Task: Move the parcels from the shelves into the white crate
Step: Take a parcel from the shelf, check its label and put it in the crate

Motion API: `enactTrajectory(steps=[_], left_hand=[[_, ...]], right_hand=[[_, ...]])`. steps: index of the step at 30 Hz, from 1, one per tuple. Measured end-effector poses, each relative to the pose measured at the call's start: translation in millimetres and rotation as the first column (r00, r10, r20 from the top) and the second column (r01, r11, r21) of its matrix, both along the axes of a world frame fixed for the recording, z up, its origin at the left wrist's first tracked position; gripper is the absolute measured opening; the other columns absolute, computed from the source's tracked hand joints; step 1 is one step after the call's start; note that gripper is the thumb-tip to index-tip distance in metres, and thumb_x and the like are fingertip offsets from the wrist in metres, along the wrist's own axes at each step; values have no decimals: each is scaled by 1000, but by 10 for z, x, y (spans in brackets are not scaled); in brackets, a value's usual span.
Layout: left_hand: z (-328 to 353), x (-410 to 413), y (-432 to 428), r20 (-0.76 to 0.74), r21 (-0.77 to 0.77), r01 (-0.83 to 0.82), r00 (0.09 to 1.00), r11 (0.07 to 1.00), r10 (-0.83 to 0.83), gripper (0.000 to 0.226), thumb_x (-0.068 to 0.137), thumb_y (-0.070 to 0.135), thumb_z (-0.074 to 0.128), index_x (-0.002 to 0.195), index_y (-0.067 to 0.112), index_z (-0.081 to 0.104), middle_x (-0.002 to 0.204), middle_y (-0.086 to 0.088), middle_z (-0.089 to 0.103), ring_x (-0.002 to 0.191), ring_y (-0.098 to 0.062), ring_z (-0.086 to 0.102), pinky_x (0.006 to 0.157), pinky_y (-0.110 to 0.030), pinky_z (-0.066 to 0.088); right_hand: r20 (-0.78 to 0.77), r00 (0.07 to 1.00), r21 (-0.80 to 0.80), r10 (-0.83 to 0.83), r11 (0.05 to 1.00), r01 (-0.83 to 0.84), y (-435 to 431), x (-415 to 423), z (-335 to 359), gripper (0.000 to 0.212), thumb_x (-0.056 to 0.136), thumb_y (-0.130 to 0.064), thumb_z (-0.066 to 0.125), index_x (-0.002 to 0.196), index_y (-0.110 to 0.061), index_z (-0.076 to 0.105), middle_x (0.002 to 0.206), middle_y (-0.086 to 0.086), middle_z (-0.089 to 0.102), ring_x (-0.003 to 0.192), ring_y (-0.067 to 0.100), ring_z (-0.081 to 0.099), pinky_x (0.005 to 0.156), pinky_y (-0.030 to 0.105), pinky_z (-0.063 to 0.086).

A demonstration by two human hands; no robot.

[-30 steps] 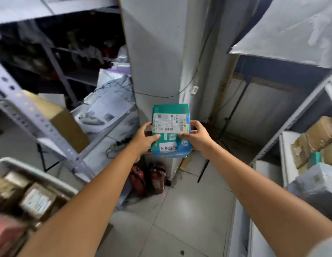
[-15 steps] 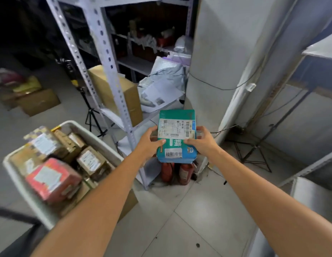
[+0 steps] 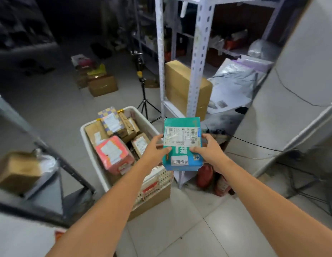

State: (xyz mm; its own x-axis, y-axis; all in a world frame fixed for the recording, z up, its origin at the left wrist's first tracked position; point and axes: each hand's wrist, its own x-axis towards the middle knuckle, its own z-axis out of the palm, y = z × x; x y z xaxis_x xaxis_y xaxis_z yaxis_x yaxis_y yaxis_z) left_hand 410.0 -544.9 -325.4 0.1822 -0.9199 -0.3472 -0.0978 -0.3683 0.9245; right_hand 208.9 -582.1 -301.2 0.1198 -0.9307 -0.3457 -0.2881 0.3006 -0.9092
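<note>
A teal parcel with a white shipping label is held up in front of me at mid-frame. My left hand grips its left edge and my right hand grips its right edge, thumbs on the front face. The white crate stands on the floor just left of the parcel, holding several parcels, among them a pink one and brown cardboard boxes. The teal parcel hangs over the crate's right rim.
A grey metal shelf post rises right behind the parcel, with a large brown box and grey mailer bags on its shelf. Another shelf with a brown box is at left. A tripod and floor boxes lie beyond the crate. Red fire extinguishers stand below.
My view has swung left, bringing the whole white crate into sight beside my hands. Both hands keep the same hold on the teal parcel, which now hangs by the crate's right rim.
</note>
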Motion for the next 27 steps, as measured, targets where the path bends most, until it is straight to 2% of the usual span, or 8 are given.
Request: enactTrajectory(steps=[5, 8, 11, 15, 19, 22, 24, 27], left_hand=[[-144, 566, -55, -67, 11, -114, 991, 993, 114, 60, 93, 9, 65, 141, 37, 40, 122, 0, 56, 104, -16, 64, 71, -36, 62], [-285, 841, -194, -68, 37, -184, 980, 982, 186, 63, 94, 9, 64, 142, 40, 38, 116, 4, 54, 100, -13, 62, 67, -35, 61], [-426, 1046, -420, -82, 59, -244, 965, 968, 248, 70, 93, 4, 64, 146, 37, 35, 123, -5, 55, 103, -14, 61, 62, -27, 58], [-674, 1238, -768, -139, 103, -328, 930, 939, 340, 74, 92, -5, 60, 149, 34, 33, 127, -6, 58, 113, -25, 62, 68, -32, 60], [-946, 1385, -1098, -180, 144, -404, 887, 903, 426, 72, 92, -9, 58, 149, 27, 33, 115, -5, 59, 106, -23, 62, 65, -27, 60], [-1193, 1532, -1334, -168, 181, -444, 866, 878, 472, 71, 92, -9, 58, 149, 24, 33, 121, -9, 59, 102, -20, 63, 66, -27, 60], [-1390, 1645, -1464, -158, 206, -455, 859, 867, 488, 71, 91, -8, 59, 149, 24, 33, 130, -11, 56, 103, -19, 63, 71, -30, 59], [-1693, 1789, -1612, -164, 260, -458, 846, 850, 507, 73, 91, -4, 62, 149, 29, 32, 132, -5, 57, 106, -19, 64, 78, -41, 60]], right_hand=[[10, 989, 14, 145, 989, -145, -327, 612, -152, 57, 88, -5, 72, 135, -17, 42, 100, -1, 59, 78, 1, 60, 51, 14, 49], [-27, 973, 8, 231, 973, -231, -614, 944, -325, 55, 88, -5, 71, 134, -14, 43, 112, 5, 60, 82, 1, 59, 54, 12, 49], [-39, 955, 7, 295, 955, -295, -975, 1232, -532, 55, 87, -4, 72, 134, -13, 45, 123, 11, 60, 96, 14, 61, 61, 15, 50], [-68, 917, 28, 392, 920, -391, -1491, 1551, -805, 57, 87, -3, 72, 136, -14, 46, 117, 6, 60, 86, 2, 60, 56, 13, 50], [-102, 879, 59, 466, 885, -462, -1960, 1820, -1067, 54, 89, -2, 69, 136, -15, 44, 109, 3, 60, 84, 1, 59, 53, 10, 49], [-144, 853, 85, 502, 865, -494, -2233, 1992, -1345, 55, 89, -3, 69, 136, -15, 42, 107, -1, 58, 83, -2, 57, 53, 9, 48], [-177, 834, 103, 522, 853, -512, -2361, 2103, -1541, 55, 89, -5, 70, 135, -16, 42, 112, 0, 59, 86, 0, 59, 59, 13, 52], [-205, 826, 127, 524, 852, -508, -2511, 2259, -1827, 57, 87, -7, 72, 134, -19, 42, 123, 5, 61, 104, 16, 64, 82, 35, 59]])
